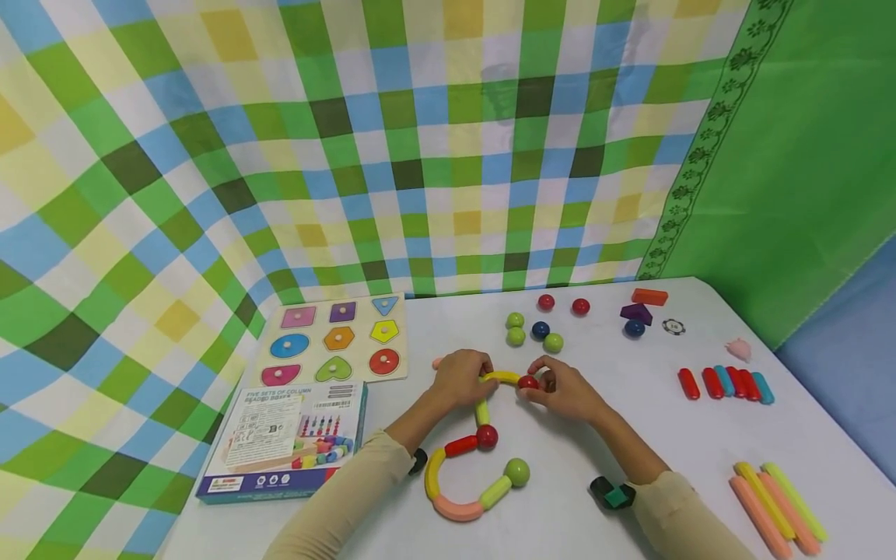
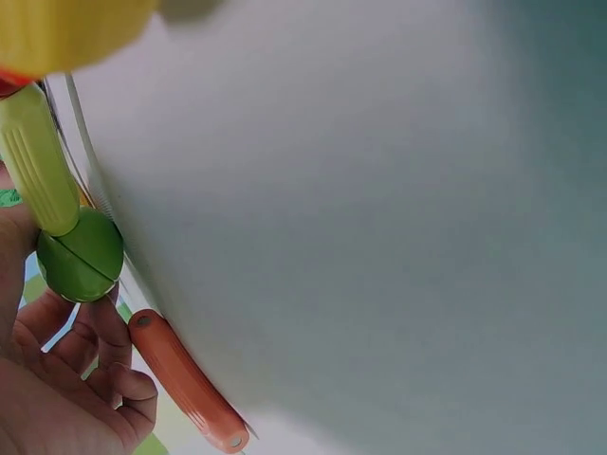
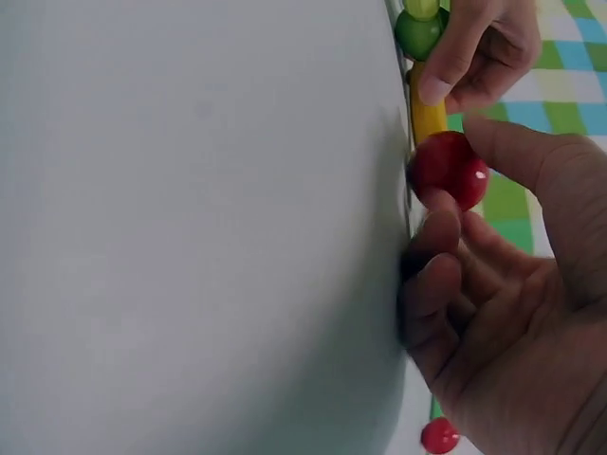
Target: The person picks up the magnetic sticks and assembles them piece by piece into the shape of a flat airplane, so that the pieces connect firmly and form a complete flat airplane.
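Note:
My right hand (image 1: 565, 389) pinches a glossy red ball (image 3: 450, 171) between thumb and fingers, at the right end of a yellow curved stick (image 1: 504, 377). At that stick's other end, my left hand (image 1: 462, 379) grips a green ball (image 2: 81, 254), its thumb reaching onto the stick. From the green ball a light green stick (image 1: 482, 413) runs toward a second red ball (image 1: 487, 437). Beyond it, a red stick (image 1: 460, 446), a yellow curved piece (image 1: 434, 473), an orange curved piece (image 1: 458, 509) and another light green stick (image 1: 495, 491) form a hook ending in a green ball (image 1: 517, 472).
An orange curved stick (image 2: 188, 381) lies by my left fingers. Loose balls (image 1: 553, 342) sit toward the back. Short red and blue sticks (image 1: 712, 383) and long sticks (image 1: 777, 505) lie right. A shape puzzle board (image 1: 320, 323) and a box (image 1: 280, 443) stand left.

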### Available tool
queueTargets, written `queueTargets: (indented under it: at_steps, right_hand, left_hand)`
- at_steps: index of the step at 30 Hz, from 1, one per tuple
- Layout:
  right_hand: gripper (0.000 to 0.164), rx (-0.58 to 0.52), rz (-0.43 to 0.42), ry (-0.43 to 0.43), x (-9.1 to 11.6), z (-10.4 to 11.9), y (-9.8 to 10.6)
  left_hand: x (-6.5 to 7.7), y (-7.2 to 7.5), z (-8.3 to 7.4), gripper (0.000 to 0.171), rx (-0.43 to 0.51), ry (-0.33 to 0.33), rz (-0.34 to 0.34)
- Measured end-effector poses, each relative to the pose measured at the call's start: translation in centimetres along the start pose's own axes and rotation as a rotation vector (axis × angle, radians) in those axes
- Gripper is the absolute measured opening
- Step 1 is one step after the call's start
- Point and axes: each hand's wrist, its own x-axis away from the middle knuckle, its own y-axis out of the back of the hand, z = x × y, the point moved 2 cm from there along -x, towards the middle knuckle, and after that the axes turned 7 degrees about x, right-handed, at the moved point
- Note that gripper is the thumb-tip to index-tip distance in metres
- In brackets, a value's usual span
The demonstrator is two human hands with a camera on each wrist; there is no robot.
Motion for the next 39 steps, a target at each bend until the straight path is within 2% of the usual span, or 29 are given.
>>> queueTargets:
  at_steps: [4,6,8,11,14,18,27,33,39]
  right_hand:
    - [0.038,0.030,-0.068,0.052,1.5,0.5,0.4]
    - [0.031,0.013,-0.042,0.131,2.4,0.9,0.4]
    - [0.022,-0.028,0.056,0.228,3.2,1.3,0.0]
    - [0.014,-0.139,0.270,0.333,4.3,1.6,-0.8]
    - [0.017,-0.223,0.416,0.360,5.0,1.6,-1.3]
    - [0.018,-0.280,0.497,0.368,5.4,1.8,-1.4]
    - [0.017,-0.271,0.582,0.395,6.0,2.3,-1.8]
    - [0.017,-0.305,0.635,0.422,6.9,2.6,-2.2]
    - [0.017,-0.307,0.649,0.433,7.6,2.9,-2.7]
  left_hand:
    - [0.1,0.0,0.0,0.020,0.006,-0.016,-0.002]
    - [0.1,-0.1,0.0,0.019,0.006,-0.017,-0.003]
    - [0.1,-0.1,0.1,0.020,0.003,-0.014,-0.002]
    - [0.1,-0.2,0.2,0.021,-0.004,-0.009,0.001]
    - [0.0,-0.1,0.2,0.021,-0.001,-0.007,0.004]
    - [0.0,-0.2,0.3,0.021,0.006,-0.002,0.005]
    - [-0.3,-0.2,0.4,0.021,0.008,-0.006,-0.004]
    - [-0.3,-0.1,0.3,0.020,0.022,-0.024,-0.010]
    - [-0.1,0.0,0.3,0.020,0.033,-0.014,-0.010]
